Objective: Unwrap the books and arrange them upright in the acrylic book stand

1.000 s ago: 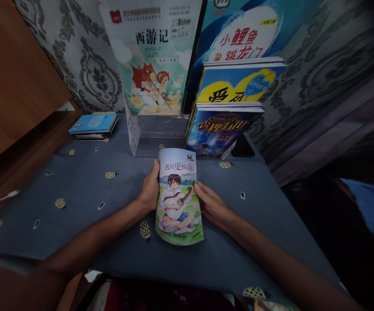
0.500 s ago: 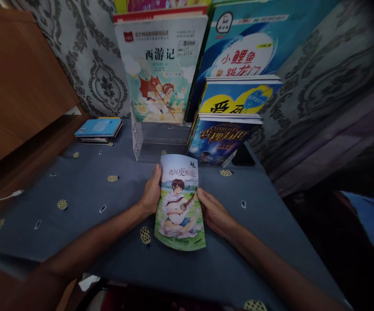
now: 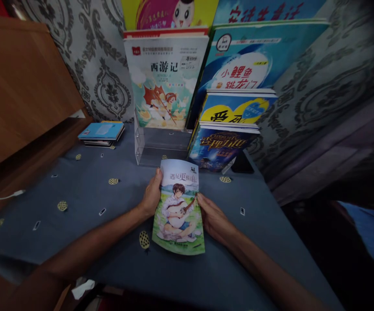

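A thin paperback book (image 3: pixel 177 211) is held above the near half of the table, its cover facing me; the cover shows a seated figure playing a guitar. My left hand (image 3: pixel 152 194) grips its left edge, thumb on the front. On the opposite edge my right hand (image 3: pixel 213 217) is closed, with the thumb near the guitar's neck. The fingers behind the book are hidden. Just beyond it stands a clear acrylic book rack (image 3: pixel 161 149). A white-and-green book (image 3: pixel 165 82) rests in the rack's left column, above a bare lower tier.
The rack's right column holds a dark blue book (image 3: pixel 221 144), a blue-and-yellow book (image 3: pixel 235 106) and teal books (image 3: pixel 264 52). A black phone (image 3: pixel 242 164) lies beside it. Farther left are a small stack of books (image 3: pixel 102 131) and a white cable (image 3: pixel 12 194) on the grey tablecloth (image 3: pixel 86 185).
The view has tilted up a little, so more of the upper books shows. Both hands keep their hold on the paperback, which leans slightly more to one side.
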The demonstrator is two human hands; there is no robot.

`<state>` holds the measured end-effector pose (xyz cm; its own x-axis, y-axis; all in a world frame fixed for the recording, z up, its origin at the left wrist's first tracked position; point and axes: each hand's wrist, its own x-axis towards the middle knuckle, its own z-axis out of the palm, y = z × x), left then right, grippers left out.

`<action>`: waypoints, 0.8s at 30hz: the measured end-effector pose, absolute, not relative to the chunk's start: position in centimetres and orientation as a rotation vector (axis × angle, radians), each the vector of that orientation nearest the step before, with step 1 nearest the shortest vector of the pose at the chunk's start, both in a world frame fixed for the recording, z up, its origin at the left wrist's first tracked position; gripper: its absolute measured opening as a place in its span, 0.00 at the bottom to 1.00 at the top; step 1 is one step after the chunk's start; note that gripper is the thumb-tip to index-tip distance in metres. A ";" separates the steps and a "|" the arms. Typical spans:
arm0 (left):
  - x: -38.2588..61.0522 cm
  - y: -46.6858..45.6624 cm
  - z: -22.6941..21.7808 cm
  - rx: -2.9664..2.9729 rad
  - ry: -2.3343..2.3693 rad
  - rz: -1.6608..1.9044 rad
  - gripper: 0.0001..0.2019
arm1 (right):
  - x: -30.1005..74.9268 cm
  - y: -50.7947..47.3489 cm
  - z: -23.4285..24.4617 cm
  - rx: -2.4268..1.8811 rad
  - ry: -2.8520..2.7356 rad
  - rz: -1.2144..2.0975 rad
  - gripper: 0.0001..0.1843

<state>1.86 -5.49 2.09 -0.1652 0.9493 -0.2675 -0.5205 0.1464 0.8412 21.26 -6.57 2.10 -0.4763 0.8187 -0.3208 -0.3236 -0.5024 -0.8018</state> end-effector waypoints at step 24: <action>0.6 -4.4 4.7 0.911 1.367 1.593 0.33 | 23.0 -4.4 6.5 -0.941 -1.634 1.635 0.33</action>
